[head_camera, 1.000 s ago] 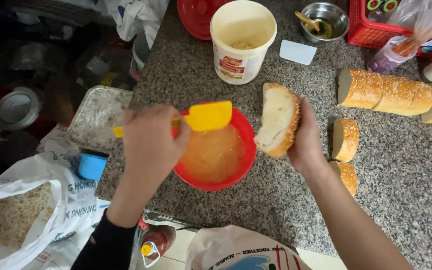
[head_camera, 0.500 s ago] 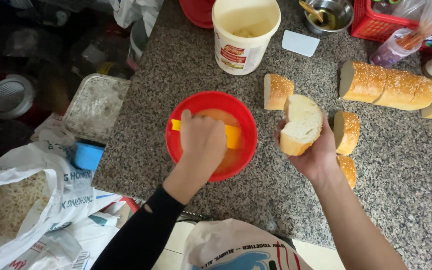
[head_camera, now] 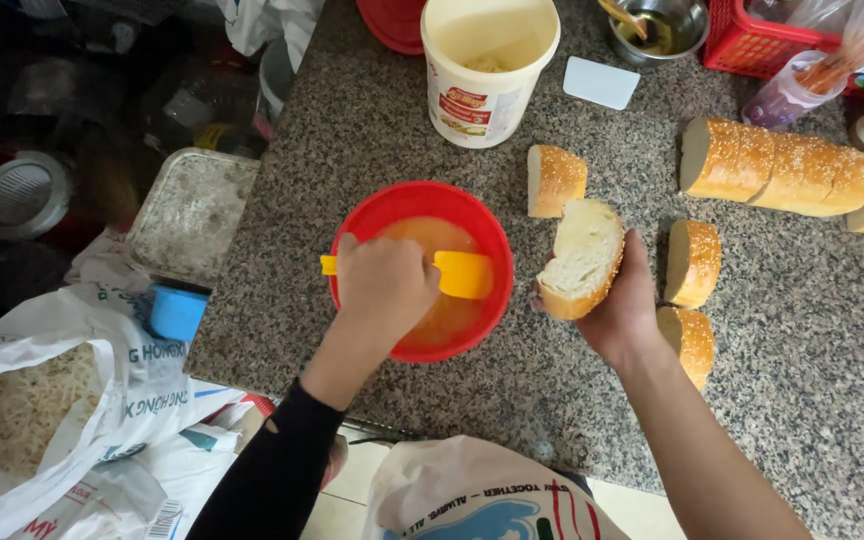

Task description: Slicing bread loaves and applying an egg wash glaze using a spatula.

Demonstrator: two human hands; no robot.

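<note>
Here the bread piece (head_camera: 580, 258) sits cupped in my right hand (head_camera: 624, 305), cut face up, just right of the red bowl (head_camera: 382, 215). It looks light and soft-crumbed, easily crushed, so I'd grip the firmer crust. My left hand (head_camera: 384, 290) is clenched on the yellow spatula (head_camera: 462, 274) over the orange spread. More seeded pieces lie on the desk (head_camera: 372, 130) to the right; a white tub (head_camera: 487, 70) stands beyond.
</note>
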